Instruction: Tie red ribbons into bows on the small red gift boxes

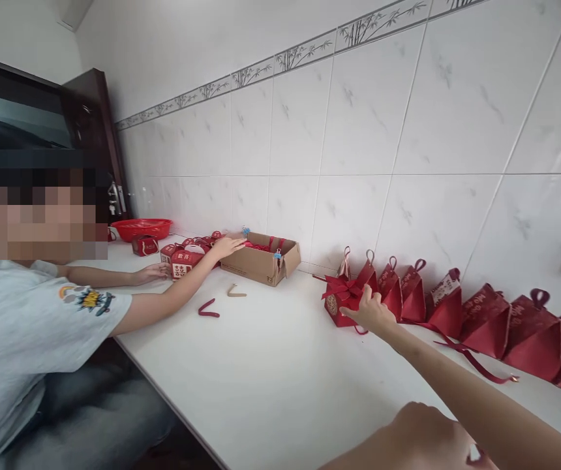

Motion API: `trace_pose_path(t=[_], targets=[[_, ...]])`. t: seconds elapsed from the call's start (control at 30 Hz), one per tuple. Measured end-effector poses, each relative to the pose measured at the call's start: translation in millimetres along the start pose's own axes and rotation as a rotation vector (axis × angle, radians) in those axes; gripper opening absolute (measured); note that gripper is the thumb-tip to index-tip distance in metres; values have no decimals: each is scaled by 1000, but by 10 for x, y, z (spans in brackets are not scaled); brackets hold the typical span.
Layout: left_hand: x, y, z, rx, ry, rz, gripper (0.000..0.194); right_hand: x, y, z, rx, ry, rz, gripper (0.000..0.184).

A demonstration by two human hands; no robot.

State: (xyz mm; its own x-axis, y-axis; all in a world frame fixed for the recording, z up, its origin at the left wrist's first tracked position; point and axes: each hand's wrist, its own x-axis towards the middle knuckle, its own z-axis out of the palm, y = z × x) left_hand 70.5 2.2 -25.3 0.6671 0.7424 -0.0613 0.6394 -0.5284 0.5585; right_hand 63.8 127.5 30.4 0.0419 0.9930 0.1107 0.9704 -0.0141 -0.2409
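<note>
My right hand [371, 311] reaches across to a red gift box [334, 312] topped with a red ribbon bow [344, 288]. Its thumb and forefinger are spread apart in front of the box's right side; whether they touch it I cannot tell. Beside that hand, a row of red pointed gift boxes [413, 297] with loop handles runs along the wall. My left hand [422, 427] is low in the view, curled, back side up. A bit of dark red shows by its fingers, which are mostly cut off by the frame edge.
A co-worker at left has one hand [229, 246] at a cardboard box [251, 269] and another [152, 274] by red boxes [185, 266]. Bent strips [208, 309] lie on the white table [261, 365]. A red basin [142, 227] stands far back; a ribbon [481, 367] lies at right.
</note>
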Motion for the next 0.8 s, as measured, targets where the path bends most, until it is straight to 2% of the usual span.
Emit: trace_pose_path(t=[0.1,0.3,0.5,0.6,0.67,0.73,0.8], targets=[[13,-35,11,-13,44,82,19,109,-91,78,67,-11,27,94],[31,-55,17,21,23,108,19,101,-146,153,180,-35,11,84],[21,-37,-20,36,-13,-36,22,-178,31,27,209,-118,-114,84],[38,-63,32,24,9,-29,17,-345,260,-109,251,-144,-145,88],[42,-67,75,35,62,36,17,-490,525,-201,280,-95,-162,88],[26,-63,64,62,165,102,16,-692,877,-279,293,7,-178,84],[-10,-81,-55,61,337,202,17,-945,1247,-328,271,129,-172,75]])
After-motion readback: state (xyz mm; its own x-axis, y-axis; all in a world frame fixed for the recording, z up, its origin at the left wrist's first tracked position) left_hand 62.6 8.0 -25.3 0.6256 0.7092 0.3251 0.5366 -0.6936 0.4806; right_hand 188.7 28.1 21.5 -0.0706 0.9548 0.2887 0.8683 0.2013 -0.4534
